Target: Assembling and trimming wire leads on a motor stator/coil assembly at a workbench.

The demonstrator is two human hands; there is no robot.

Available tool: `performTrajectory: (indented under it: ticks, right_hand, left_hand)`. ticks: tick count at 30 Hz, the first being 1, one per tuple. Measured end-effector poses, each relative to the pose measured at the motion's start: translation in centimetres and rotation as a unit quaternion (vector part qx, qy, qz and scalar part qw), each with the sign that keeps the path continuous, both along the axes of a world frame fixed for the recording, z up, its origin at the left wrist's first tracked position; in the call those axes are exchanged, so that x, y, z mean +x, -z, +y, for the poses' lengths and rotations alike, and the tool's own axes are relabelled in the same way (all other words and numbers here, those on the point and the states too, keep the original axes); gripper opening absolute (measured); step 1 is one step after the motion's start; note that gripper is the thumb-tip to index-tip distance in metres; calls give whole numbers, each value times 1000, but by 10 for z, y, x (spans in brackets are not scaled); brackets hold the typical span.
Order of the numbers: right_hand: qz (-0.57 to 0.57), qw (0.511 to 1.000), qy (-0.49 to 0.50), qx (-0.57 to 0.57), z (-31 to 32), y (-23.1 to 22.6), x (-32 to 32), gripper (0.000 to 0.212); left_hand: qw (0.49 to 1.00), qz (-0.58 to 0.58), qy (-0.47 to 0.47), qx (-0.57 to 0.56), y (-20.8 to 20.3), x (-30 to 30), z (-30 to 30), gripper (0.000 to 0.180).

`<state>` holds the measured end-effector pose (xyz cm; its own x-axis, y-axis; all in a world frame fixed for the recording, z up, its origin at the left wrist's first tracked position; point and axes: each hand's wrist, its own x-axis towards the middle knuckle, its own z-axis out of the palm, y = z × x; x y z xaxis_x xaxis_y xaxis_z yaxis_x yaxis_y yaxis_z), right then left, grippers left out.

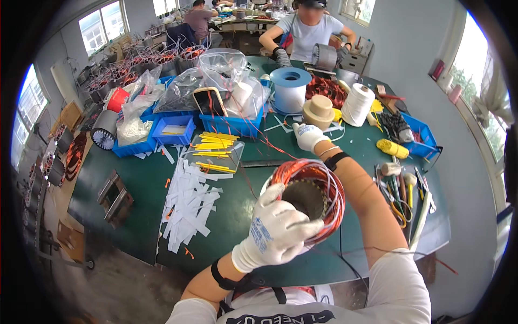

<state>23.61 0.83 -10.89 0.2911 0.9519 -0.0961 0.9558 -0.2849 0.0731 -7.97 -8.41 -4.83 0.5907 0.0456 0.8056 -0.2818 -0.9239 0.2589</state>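
The left hand (276, 229) touches a wire-wound stator (310, 197).

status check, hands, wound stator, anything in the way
Left hand on the wound stator. Right hand extended near the beige spool, grip unclear. Stator's open end facing up. Blue-flanged spool also standing beyond right hand.

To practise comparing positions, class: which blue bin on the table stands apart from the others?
The blue bin at far right: it alone stands right of the person's right hand; the other blue bins cluster to that hand's left.
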Motion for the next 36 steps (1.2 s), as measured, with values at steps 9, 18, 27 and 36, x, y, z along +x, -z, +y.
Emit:
performTrajectory:
  ticks: [9, 18, 27, 36]
  right_hand:
    - [-45, 998, -49, 10, 11, 0, -1, 29]
    - [15, 999, -8, -47, 24, -1, 1, 33]
    - [62, 968, 10, 244, -49, -129, 50, 22]
    - [395, 598, 126, 686, -90, -231, 238, 27]
  left_hand:
    - [999, 10, -3, -36, -1, -3, 0, 42]
    - [1000, -2, 5, -6, 1, 0, 3, 46]
    - [1000, -11, -9, 7, -1, 0, 1, 41]
    - [1000, -27, -7, -1, 0, 6, -2, 38]
